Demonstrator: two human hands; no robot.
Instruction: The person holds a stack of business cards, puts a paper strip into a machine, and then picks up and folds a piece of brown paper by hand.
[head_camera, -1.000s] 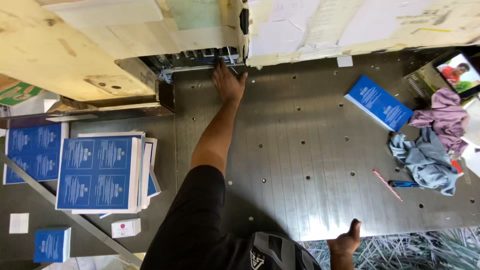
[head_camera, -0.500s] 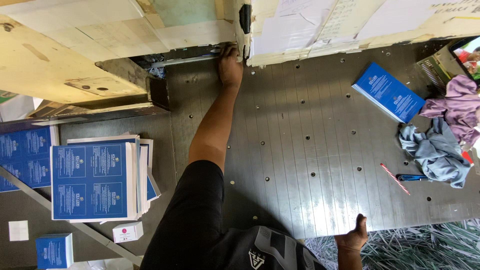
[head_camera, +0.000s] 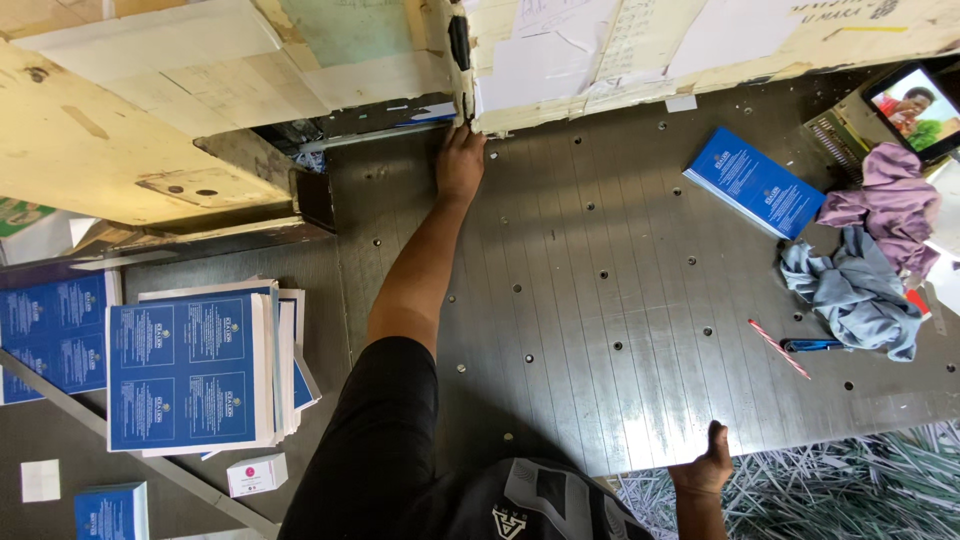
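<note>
While my view has drifted a little over the last second, my left hand has stayed at twelve o'clock, reaching into the slot under the cream, paper-patched machine housing; fingertips hidden, so I cannot tell how open it is. My right hand rests at five o'clock, thumb lifted, holding nothing, on the near edge of the grey ribbed metal surface.

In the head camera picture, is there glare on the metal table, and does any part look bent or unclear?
Head view: a pale glare lies on the grooved metal table near its front edge, beside the right hand; the wide lens bows the table's edges; the left hand at the machine slot is sharp; the paper strips below the table are a little soft.
</note>
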